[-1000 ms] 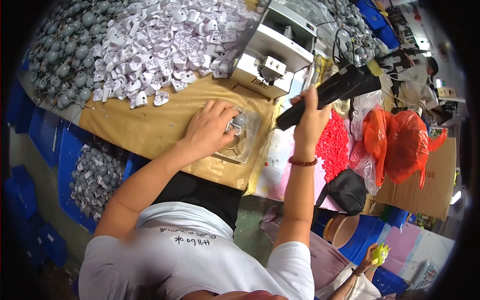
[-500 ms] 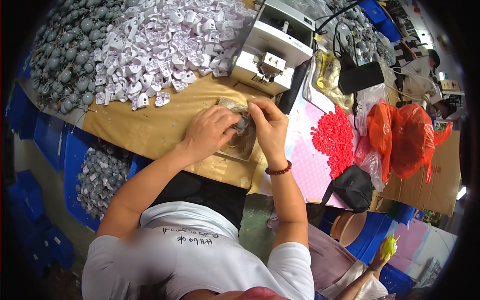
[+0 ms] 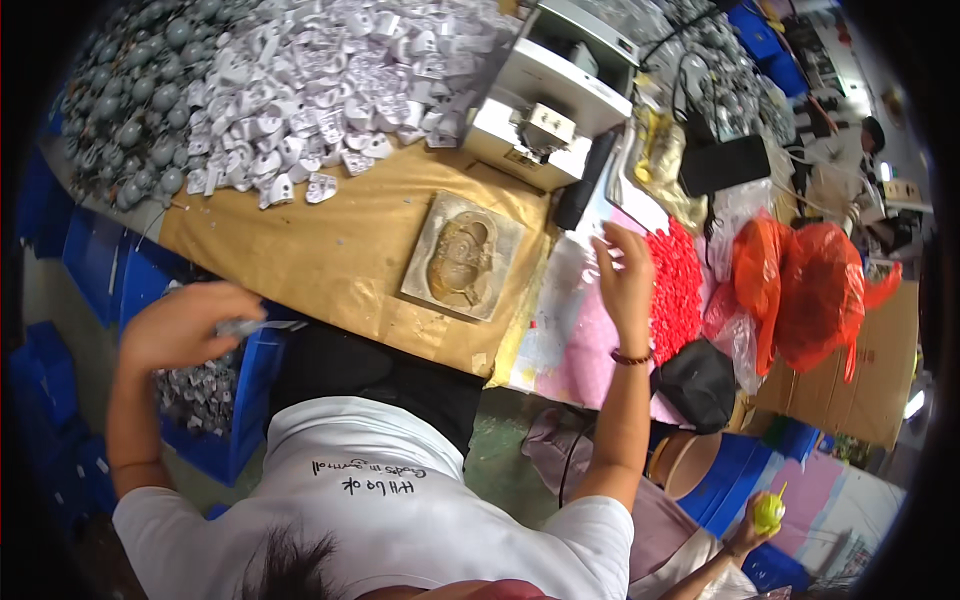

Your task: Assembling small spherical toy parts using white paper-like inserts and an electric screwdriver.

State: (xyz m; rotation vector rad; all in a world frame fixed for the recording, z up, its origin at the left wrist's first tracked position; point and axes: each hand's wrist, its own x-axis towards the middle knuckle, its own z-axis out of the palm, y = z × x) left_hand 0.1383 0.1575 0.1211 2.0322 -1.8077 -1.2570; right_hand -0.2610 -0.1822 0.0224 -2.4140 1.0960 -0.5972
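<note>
My left hand (image 3: 190, 325), smeared by motion, is over the blue bin at the table's left front. Its fingers are closed on a small grey part with thin wires (image 3: 240, 327), whose shape is blurred. On the right, my right hand (image 3: 626, 270) hovers beside a heap of small red pieces (image 3: 677, 290); its fingers are loosely bent and apart, with nothing visible in them. Between the hands, a square metal fixture block (image 3: 420, 275) with a rounded hollow lies on the brown table covering (image 3: 300, 245).
White plastic housings (image 3: 320, 90) and grey ball-shaped parts with wires (image 3: 130, 110) are heaped at the far left. A white bench machine (image 3: 540, 110) stands behind the fixture. Red plastic bags (image 3: 815, 290) and a black pouch (image 3: 697, 380) are at right. Another person's hand (image 3: 755, 520) holds something yellow-green.
Both hands have left the fixture, exposing its hollow. My left hand has carried the grey part left over the bin; my right hand has moved right to the red pieces.
</note>
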